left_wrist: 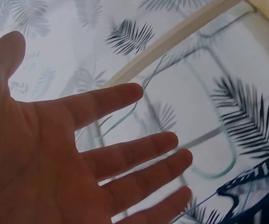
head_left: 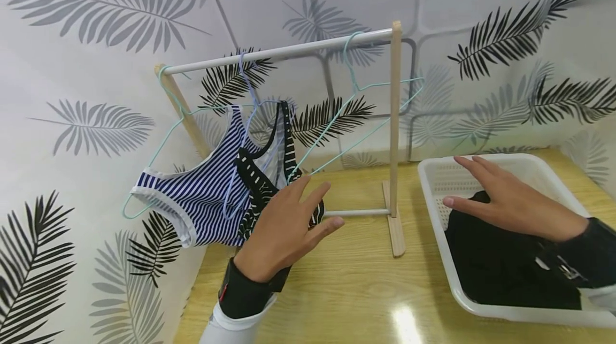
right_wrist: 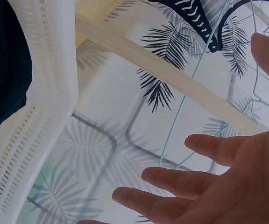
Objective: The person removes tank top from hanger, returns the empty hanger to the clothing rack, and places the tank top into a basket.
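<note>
My left hand (head_left: 284,223), fingers spread and holding nothing, is in front of the hanging clothes in the head view. Behind it a black-and-white patterned top (head_left: 255,173) hangs on a blue hanger (head_left: 247,84), partly hidden by the hand. Left of that, a navy-and-white striped tank top (head_left: 207,194) hangs on a mint-green hanger (head_left: 166,132). Another mint hanger (head_left: 356,90) hangs bare at the rod's right end. My right hand (head_left: 515,202) hovers with extended fingers over a white basket (head_left: 435,231) that contains black cloth (head_left: 500,269).
A small rack with a white rod (head_left: 298,50) and wooden posts (head_left: 395,119) stands on the wood-grain table (head_left: 356,280). Its right foot (head_left: 394,226) is left of the basket. Leaf-patterned covering (head_left: 96,119) lines the wall behind.
</note>
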Tool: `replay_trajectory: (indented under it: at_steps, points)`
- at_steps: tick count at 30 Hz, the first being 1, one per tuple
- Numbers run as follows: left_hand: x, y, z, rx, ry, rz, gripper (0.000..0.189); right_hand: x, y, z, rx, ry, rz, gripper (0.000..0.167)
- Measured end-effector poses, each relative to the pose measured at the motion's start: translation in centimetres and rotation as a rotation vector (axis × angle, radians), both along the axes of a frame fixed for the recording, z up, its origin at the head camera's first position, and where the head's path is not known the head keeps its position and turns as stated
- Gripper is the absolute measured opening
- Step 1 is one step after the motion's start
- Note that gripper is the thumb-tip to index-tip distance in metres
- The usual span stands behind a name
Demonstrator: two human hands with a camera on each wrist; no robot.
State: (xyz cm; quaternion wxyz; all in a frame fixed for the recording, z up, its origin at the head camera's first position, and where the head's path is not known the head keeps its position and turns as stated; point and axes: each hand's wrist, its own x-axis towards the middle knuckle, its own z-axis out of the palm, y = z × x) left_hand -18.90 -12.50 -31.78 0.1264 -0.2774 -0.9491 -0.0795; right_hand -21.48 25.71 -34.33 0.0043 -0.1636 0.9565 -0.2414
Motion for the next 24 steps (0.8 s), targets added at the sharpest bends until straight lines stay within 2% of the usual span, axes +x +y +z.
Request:
replay_trajectory:
  at_steps: [2,5,10,12,14,19,24]
  points:
    - [0.5,-0.6,0.8,0.028,0.025,-0.002,0.070,-0.1,-0.1,0.0,-0.004,0.004,0.014,0.095]
    - [1.0,-1.6,2.1,0.078,0.103,-0.017,0.069,-0.3,-0.2,-0.1,-0.020,0.010,0.032,0.092]
    - [0.6,-3.1,3.6,0.170,0.367,-0.047,0.068,-0.9,-0.4,0.1,-0.049,0.010,0.053,0.089]
    - [0.2,-3.6,3.8,0.205,0.473,-0.022,0.062,-1.2,-0.5,0.3,-0.064,0.001,0.062,0.089]
    - [-0.2,-4.0,3.9,0.239,0.537,0.028,0.054,-1.6,-0.6,0.5,-0.110,-0.013,0.073,0.085]
    - [-1.0,-5.3,3.8,0.317,0.594,0.180,0.047,-2.8,-0.9,0.9,-0.256,-0.038,0.119,0.079]
    - [-1.8,-6.6,3.8,0.360,0.559,0.302,0.052,-4.2,-1.4,2.0,-0.307,-0.034,0.093,0.080]
